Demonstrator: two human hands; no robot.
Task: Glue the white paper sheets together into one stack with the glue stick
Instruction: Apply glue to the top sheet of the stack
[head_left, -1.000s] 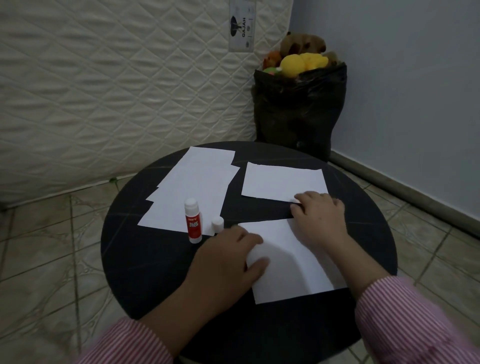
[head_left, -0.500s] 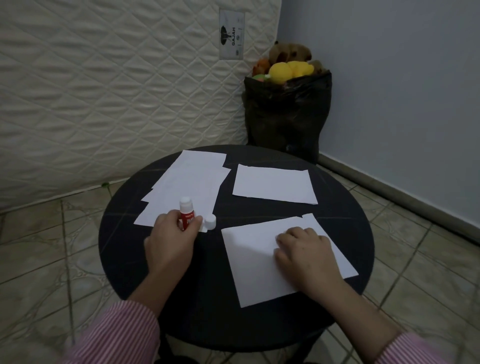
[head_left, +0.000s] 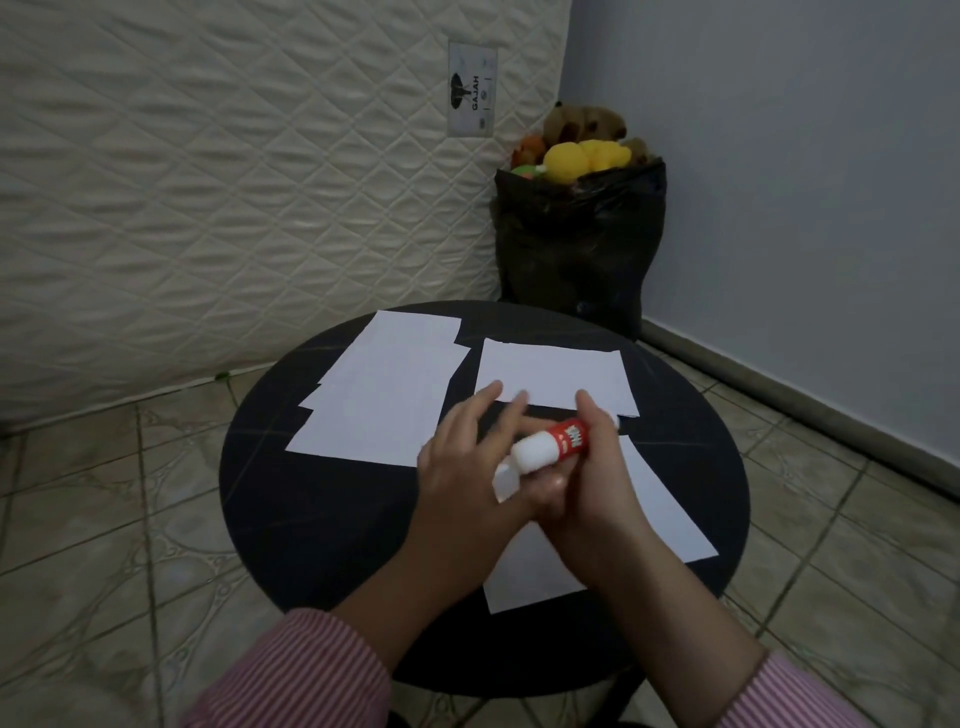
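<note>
Leaning upright behind the round black table (head_left: 322, 519), a quilted cream mattress (head_left: 234, 197) is filling the left and middle of the background, with a printed label (head_left: 471, 89) sitting near its upper right corner. On the table's far left part, a loose pile of white paper sheets (head_left: 379, 400) is lying fanned, corners sticking out on the left edge. Nearer the table's middle, the left hand (head_left: 462, 467) is hovering with fingers straight and spread, its palm touching the white end of the glue stick (head_left: 550, 447); whether it is actually holding anything there is unclear. The glue stick is being held above the table, tilted, its red labelled body pointing up and to the right. The right hand (head_left: 597, 488) is gripping that red body, thumb and fingers curled round it. Beyond the hands, toward the table's far right, a single white sheet (head_left: 556, 374) is lying flat. Under the hands and wrists, another white sheet (head_left: 660, 504) is lying on the table's near right part. Behind the table on the right, a black bag (head_left: 576, 244) of soft toys is standing in the corner.
</note>
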